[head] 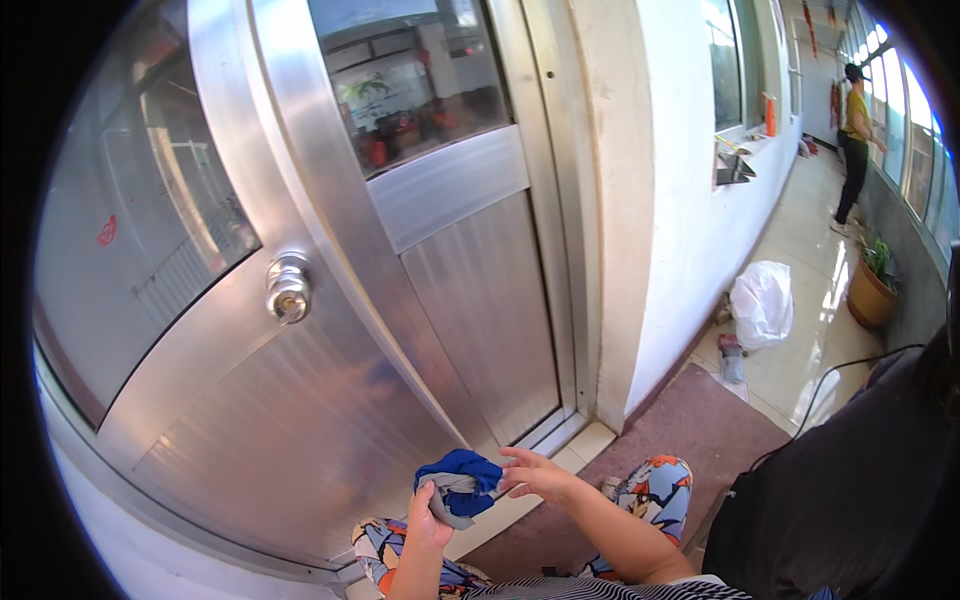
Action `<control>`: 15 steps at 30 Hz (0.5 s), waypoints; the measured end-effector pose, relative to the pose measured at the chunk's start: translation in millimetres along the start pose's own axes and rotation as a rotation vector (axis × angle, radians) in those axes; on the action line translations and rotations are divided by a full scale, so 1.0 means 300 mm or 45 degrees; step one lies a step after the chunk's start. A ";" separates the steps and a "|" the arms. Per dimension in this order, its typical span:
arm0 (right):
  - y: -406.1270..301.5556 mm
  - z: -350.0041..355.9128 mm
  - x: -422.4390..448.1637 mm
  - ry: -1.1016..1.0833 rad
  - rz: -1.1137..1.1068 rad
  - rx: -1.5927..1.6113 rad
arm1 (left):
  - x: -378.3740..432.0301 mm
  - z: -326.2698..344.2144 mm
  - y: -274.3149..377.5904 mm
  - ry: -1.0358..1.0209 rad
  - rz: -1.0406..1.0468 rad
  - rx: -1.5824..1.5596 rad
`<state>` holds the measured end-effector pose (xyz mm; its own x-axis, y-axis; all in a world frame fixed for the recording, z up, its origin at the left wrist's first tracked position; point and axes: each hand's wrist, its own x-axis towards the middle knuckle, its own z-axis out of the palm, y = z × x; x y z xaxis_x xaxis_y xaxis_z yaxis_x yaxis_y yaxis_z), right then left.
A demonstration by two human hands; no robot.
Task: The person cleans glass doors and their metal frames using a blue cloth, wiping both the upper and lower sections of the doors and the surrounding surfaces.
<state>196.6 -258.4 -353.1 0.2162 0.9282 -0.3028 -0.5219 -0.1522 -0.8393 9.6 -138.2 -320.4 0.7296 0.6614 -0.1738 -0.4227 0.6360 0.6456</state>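
A bunched blue and grey cloth (459, 486) is gripped in my left hand (429, 519), with the thumb on its near side. At the cloth's right edge is my right hand (536, 476), its fingers spread; whether the fingertips touch the fabric is hard to tell. Both hands are low in front of a brushed-metal door (300, 420) with glass panes above. The round door knob (289, 289), with what looks like a key in it, sits up and to the left of the cloth.
A brownish-red mat (675, 420) covers the floor at right. Beyond it stand a white plastic bag (762, 304) and a potted plant (872, 292). Someone in dark clothing (840, 465) is close on my right, beside a black cable (806, 420). Another person (853, 142) stands at the corridor windows.
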 end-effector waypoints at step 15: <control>0.088 -0.014 0.058 0.057 0.059 -0.205 | -0.005 1.336 1.251 0.161 3.517 1.844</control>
<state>190.0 -247.8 -382.3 0.2336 0.9034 -0.3595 -0.3941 -0.2500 -0.8844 65.2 -60.0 220.1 0.0020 -0.6675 0.7447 0.4791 -0.6530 -0.5866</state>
